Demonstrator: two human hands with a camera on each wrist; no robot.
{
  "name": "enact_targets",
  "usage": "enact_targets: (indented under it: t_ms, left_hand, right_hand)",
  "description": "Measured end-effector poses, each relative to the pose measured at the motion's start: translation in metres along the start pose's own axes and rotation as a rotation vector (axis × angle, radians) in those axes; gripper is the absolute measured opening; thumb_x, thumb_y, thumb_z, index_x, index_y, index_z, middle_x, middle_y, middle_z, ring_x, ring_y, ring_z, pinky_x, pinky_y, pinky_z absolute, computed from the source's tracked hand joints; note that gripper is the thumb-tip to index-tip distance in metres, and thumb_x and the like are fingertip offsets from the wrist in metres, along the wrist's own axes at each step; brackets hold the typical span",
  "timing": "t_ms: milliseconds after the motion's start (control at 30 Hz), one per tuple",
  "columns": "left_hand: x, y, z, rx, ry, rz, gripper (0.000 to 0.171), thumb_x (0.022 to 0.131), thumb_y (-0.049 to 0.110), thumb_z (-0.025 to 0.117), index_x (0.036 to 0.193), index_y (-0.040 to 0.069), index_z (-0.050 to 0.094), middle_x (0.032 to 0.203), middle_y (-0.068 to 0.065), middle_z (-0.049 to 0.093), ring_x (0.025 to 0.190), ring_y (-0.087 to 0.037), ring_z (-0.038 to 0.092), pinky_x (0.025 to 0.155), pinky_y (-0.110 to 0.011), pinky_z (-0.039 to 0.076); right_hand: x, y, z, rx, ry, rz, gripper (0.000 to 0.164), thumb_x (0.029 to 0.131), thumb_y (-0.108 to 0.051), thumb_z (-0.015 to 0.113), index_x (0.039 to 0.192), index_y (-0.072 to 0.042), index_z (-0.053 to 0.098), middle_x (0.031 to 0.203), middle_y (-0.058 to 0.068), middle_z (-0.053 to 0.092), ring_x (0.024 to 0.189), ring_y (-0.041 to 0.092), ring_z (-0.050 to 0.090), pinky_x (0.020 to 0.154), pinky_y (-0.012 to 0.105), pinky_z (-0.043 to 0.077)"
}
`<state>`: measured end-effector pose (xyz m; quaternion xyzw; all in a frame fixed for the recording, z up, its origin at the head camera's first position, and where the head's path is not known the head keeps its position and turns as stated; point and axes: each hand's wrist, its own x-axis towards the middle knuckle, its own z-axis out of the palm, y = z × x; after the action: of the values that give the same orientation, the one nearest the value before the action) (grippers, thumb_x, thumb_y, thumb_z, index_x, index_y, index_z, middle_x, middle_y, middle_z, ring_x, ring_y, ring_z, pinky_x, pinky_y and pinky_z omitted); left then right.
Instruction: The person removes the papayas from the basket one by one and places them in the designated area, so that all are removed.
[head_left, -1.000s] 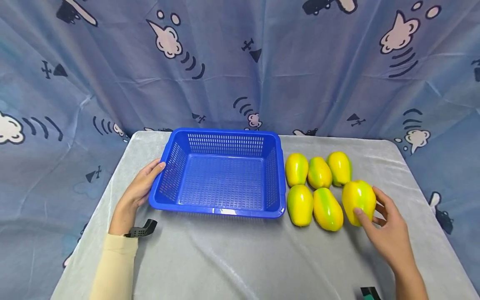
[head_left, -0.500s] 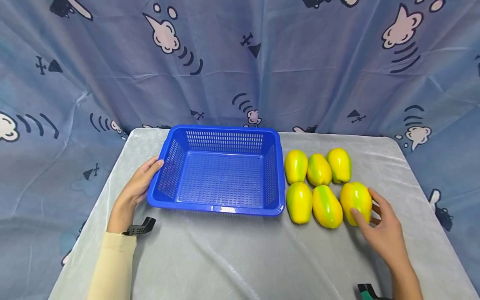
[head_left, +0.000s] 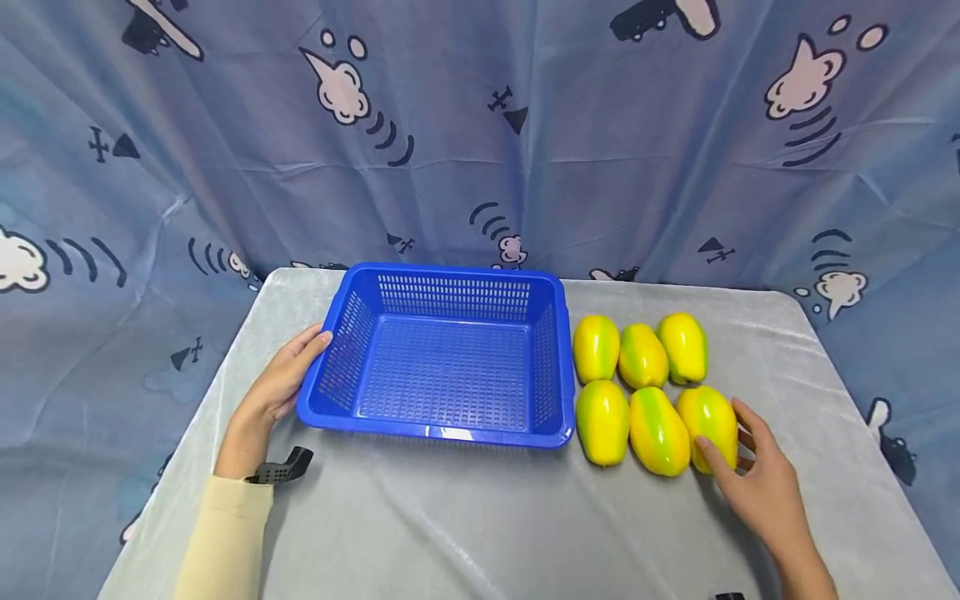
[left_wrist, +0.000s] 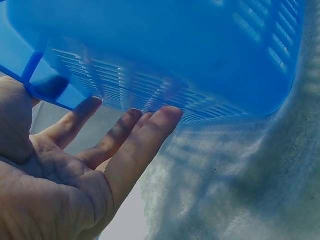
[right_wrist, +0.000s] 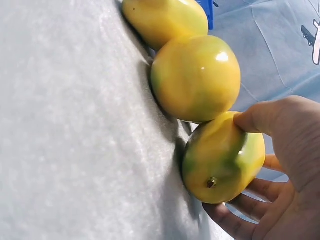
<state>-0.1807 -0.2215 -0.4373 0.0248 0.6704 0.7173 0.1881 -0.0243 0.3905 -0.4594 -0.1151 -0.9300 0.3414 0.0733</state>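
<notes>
My left hand (head_left: 285, 375) grips the left rim of a blue plastic basket (head_left: 435, 437), thumb on top. In the left wrist view its fingertips (left_wrist: 170, 116) touch the slotted outer wall. The basket has nothing in it. At the right, my right hand (head_left: 757, 475) holds a glossy yellow-green papaya (head_left: 708, 425), the rightmost of the front row. The right wrist view shows the thumb on one side of this papaya (right_wrist: 225, 160) and fingers round the other. It sits against the neighbouring papaya (head_left: 660, 433). The front row's left papaya (head_left: 603, 423) is close to the basket.
Behind the front row stand three more papayas: a left one (head_left: 596, 350), a middle one (head_left: 642, 357) and a right one (head_left: 682, 348). A grey cloth covers the table (head_left: 480, 533). A blue patterned curtain (head_left: 450, 125) hangs behind it.
My right hand has moved left and down with its papaya, closing the gap to the front row. The left hand stays on the basket; the head view shifts slightly.
</notes>
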Motion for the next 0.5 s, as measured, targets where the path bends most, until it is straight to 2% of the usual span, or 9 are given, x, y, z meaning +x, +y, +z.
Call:
enact_targets:
  t_ms: [33,133,233,267,300,500]
  left_hand:
    - [-0.0004,-0.0002,-0.0005,0.002,0.001,0.003,0.050,0.115,0.034,0.045,0.156,0.007,0.036,0.114,0.001,0.072,0.100,-0.014,0.075,0.082,-0.034,0.067]
    - [-0.0014,0.0005,-0.0025,0.019,0.003,0.008,0.052,0.115,0.035,0.045,0.157,0.007,0.035,0.116,0.001,0.071,0.101,-0.014,0.075,0.083,-0.035,0.067]
    - [-0.0019,0.0018,-0.0036,0.035,0.003,0.009,0.056,0.115,0.037,0.045,0.159,0.006,0.032,0.118,0.001,0.070,0.104,-0.015,0.074,0.084,-0.035,0.067]
    - [-0.0019,0.0021,-0.0034,0.034,0.003,0.008,0.057,0.114,0.037,0.045,0.160,0.005,0.031,0.118,0.000,0.070,0.103,-0.015,0.074,0.084,-0.035,0.067]
    - [-0.0019,0.0023,-0.0030,0.034,0.006,0.007,0.057,0.114,0.037,0.045,0.160,0.005,0.031,0.117,0.000,0.070,0.103,-0.015,0.075,0.083,-0.035,0.067]
    - [0.0005,0.0013,0.0008,0.040,0.018,-0.014,0.057,0.114,0.038,0.046,0.159,0.005,0.032,0.114,0.001,0.071,0.099,-0.014,0.075,0.082,-0.035,0.067]
  right_hand:
    - [-0.0001,0.0002,0.0010,-0.008,-0.001,0.004,0.081,0.102,-0.031,0.071,0.165,0.000,0.029,0.159,0.035,0.044,0.128,0.060,0.054,0.071,0.002,0.038]
    - [0.0005,-0.0002,0.0038,-0.020,0.002,0.009,0.080,0.103,-0.032,0.070,0.164,0.000,0.030,0.159,0.034,0.045,0.128,0.059,0.055,0.070,0.005,0.040]
    - [0.0013,-0.0012,0.0055,-0.023,0.004,-0.001,0.078,0.103,-0.032,0.070,0.163,0.000,0.032,0.157,0.034,0.047,0.128,0.058,0.055,0.070,0.005,0.040]
    - [0.0019,-0.0012,0.0057,-0.021,0.004,-0.002,0.078,0.103,-0.032,0.070,0.163,0.000,0.033,0.157,0.034,0.047,0.128,0.057,0.055,0.069,0.002,0.034]
    - [0.0020,-0.0013,0.0058,-0.018,0.002,-0.002,0.078,0.103,-0.032,0.070,0.163,0.000,0.032,0.156,0.035,0.047,0.129,0.058,0.055,0.069,0.001,0.033]
    - [0.0025,-0.0011,0.0024,-0.001,-0.001,0.070,0.090,0.103,-0.036,0.068,0.168,-0.002,0.017,0.155,0.040,0.045,0.131,0.060,0.052,0.068,0.004,0.031]
